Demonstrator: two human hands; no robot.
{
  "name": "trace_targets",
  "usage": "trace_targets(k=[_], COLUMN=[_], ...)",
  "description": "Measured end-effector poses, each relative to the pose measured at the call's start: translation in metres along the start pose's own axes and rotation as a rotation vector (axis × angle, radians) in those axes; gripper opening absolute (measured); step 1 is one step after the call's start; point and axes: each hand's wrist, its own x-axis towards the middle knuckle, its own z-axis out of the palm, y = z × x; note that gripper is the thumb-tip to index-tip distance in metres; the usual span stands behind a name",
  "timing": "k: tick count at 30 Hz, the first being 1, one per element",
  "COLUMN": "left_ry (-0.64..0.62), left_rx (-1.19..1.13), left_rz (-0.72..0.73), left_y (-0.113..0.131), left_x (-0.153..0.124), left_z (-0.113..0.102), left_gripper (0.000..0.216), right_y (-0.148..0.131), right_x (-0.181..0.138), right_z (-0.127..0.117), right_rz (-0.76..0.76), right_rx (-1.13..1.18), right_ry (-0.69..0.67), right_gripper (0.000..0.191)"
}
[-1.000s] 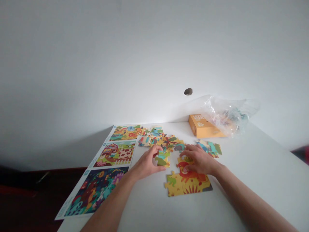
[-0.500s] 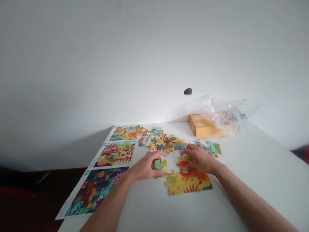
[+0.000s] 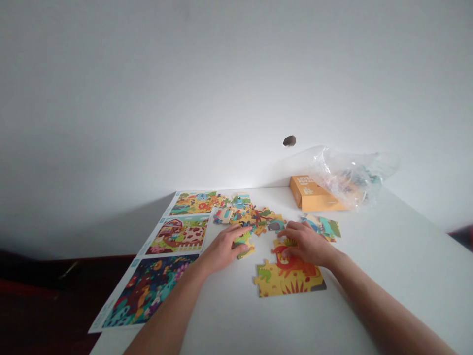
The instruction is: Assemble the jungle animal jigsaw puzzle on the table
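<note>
Head view: on the white desk, a joined section of yellow cardboard jigsaw pieces lies flat, showing a red-maned orange lion, a small green plant shape on its left piece and dark red spiky leaves along the near side. The right hand rests over the far part of this lion section, fingers slightly bent and thumb on the lion; whether it grips or merely presses cannot be told. To the left of the lion section and apart from it, the left hand grasps a green, blue and yellow cardboard jigsaw piece between thumb and fingers.

Beyond the lion section is a spread of loose multicoloured jigsaw pieces, some overlapping. Beyond it to the right, near the right hand, sits a smaller group of blue, teal and green pieces. Farther back on that side stand an orange cardboard puzzle box and, partly over it, a crumpled clear plastic bag with blurred coloured contents. Well to the left of the lion section lies a white paper sheet printed with three colourful scenes.
</note>
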Motion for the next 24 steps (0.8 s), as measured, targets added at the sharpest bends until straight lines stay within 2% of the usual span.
trace_targets(k=[8, 13, 15, 18, 21, 24], left_ry=[0.039, 0.045, 0.008, -0.113, -0.227, -0.253], left_rx=[0.013, -0.072, -0.146, -0.205, -0.125, -0.031], left_rz=[0.011, 0.027, 0.020, 0.033, 0.139, 0.200], left_y=[-0.004, 0.001, 0.007, 0.016, 0.023, 0.025], left_x=[0.002, 0.002, 0.002, 0.000, 0.000, -0.001], left_z=[0.006, 0.002, -0.001, -0.004, -0.002, 0.001], left_gripper=[0.047, 0.035, 0.029, 0.022, 0.019, 0.022], right_y=[0.004, 0.001, 0.000, 0.000, 0.001, 0.002], right_x=[0.007, 0.008, 0.007, 0.006, 0.006, 0.006], right_z=[0.007, 0.007, 0.007, 0.008, 0.010, 0.011], right_rz=[0.049, 0.043, 0.032, 0.018, 0.004, -0.004], right_rx=[-0.037, -0.083, -0.075, -0.071, -0.066, -0.055], right_ry=[0.042, 0.073, 0.085, 0.093, 0.092, 0.092], right_gripper=[0.016, 0.017, 0.017, 0.017, 0.016, 0.015])
